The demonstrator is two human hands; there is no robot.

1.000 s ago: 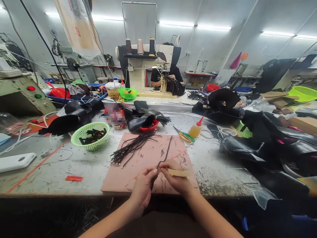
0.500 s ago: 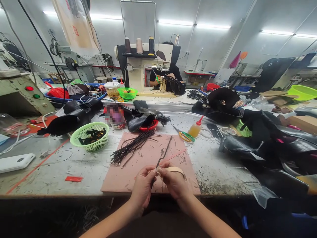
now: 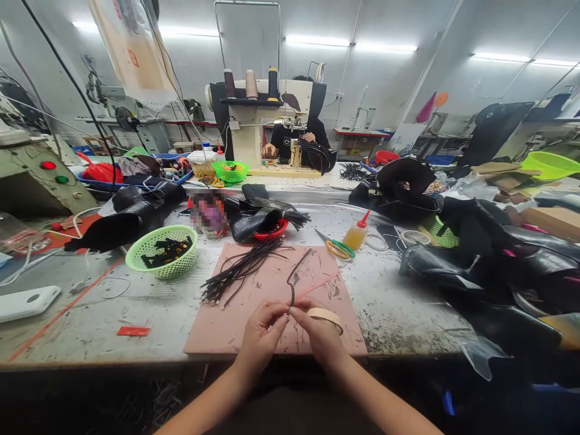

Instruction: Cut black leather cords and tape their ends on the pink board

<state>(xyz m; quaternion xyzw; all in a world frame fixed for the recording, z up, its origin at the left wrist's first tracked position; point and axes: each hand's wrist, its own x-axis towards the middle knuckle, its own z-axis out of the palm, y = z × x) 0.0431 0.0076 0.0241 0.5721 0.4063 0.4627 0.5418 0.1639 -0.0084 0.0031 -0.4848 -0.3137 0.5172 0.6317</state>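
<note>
Well, my grey table (image 3: pixel 136 302) is big and messy. The pink mat (image 3: pixel 217 326) lies at its near edge, bare on its left part. My left hand (image 3: pixel 263 335) and right hand (image 3: pixel 319 338) meet over it, fingers closed, both pinching one black cord (image 3: pixel 291 289). It runs from them to the far side. A tape roll (image 3: pixel 324 315) touches my right hand.

I count three upright thread cones (image 3: pixel 250 83), three green mesh plastic baskets (image 3: pixel 162 251), one yellow red-capped glue bottle (image 3: pixel 356 236), one pair of green-handled scissors (image 3: pixel 339 247), one beige tape roll (image 3: pixel 327 314) and one thin dark cord (image 3: pixel 293 277).
</note>
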